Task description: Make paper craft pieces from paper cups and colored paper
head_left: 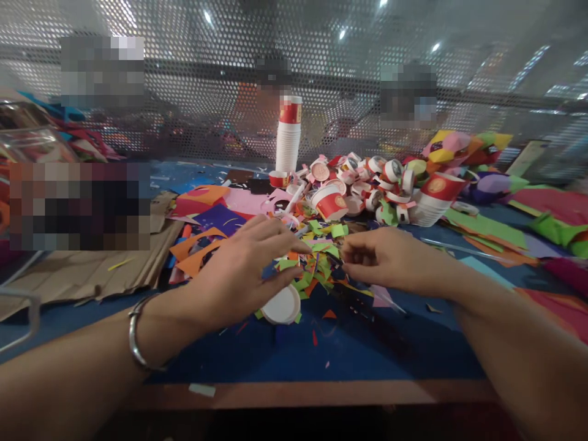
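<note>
My left hand (250, 263), with a silver bangle on its wrist, hovers over a pile of green and orange paper scraps (316, 263). Its fingers are stretched out and the thumb is apart from them. Below its thumb lies a round white paper cup lid or base (282, 304). On the other side of the scraps is my right hand (381, 256), its fingers loosely curled and a gap showing between them and the thumb. Nothing can be seen held in either hand. A red and white paper cup (329, 202) lies tipped just behind the scraps.
Behind stands a tall stack of paper cups (288, 138), beside a heap of cut cup rings (362, 177). Another cup stack (436, 199) leans at right. Coloured paper sheets and brown cardboard (105, 263) cover the blue table (275, 361). Blurred people sit beyond the perforated metal screen (184, 79).
</note>
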Demonstrator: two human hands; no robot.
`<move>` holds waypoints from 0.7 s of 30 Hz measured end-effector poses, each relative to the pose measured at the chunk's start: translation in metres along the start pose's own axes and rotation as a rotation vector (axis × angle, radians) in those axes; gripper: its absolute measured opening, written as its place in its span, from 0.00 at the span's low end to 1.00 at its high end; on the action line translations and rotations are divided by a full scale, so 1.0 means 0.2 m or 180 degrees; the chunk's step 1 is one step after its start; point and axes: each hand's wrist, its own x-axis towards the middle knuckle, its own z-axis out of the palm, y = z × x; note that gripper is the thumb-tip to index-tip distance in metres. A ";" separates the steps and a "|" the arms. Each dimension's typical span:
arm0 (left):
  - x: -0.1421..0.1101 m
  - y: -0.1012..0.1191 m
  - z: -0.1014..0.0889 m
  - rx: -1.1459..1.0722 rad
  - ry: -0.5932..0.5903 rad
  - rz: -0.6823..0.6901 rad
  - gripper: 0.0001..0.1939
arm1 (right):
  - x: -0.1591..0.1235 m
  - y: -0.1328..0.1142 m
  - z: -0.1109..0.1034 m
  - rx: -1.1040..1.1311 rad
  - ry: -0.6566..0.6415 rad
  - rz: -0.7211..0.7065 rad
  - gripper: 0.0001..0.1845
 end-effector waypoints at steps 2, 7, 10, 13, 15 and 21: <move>0.00 0.01 0.02 -0.0045 -0.0079 0.0150 0.11 | 0.01 -0.01 0.01 0.0266 0.0006 0.0048 0.06; -0.01 -0.01 0.04 -0.0160 -0.0117 0.0119 0.10 | 0.03 -0.02 0.03 0.0993 0.0041 -0.0023 0.12; -0.01 -0.02 0.04 -0.0208 -0.0038 0.0080 0.10 | 0.04 -0.02 0.04 0.1307 0.0115 -0.0132 0.16; -0.01 -0.02 0.03 -0.0126 0.0046 0.0107 0.11 | 0.04 -0.03 0.04 0.1643 0.0233 -0.0211 0.16; -0.01 0.00 0.03 -0.0007 0.0136 0.0195 0.11 | 0.05 -0.05 0.06 0.1864 0.0133 -0.0277 0.15; -0.02 0.02 0.03 0.0493 0.0254 0.0521 0.09 | 0.05 -0.12 0.18 0.2620 -0.0446 -0.0496 0.17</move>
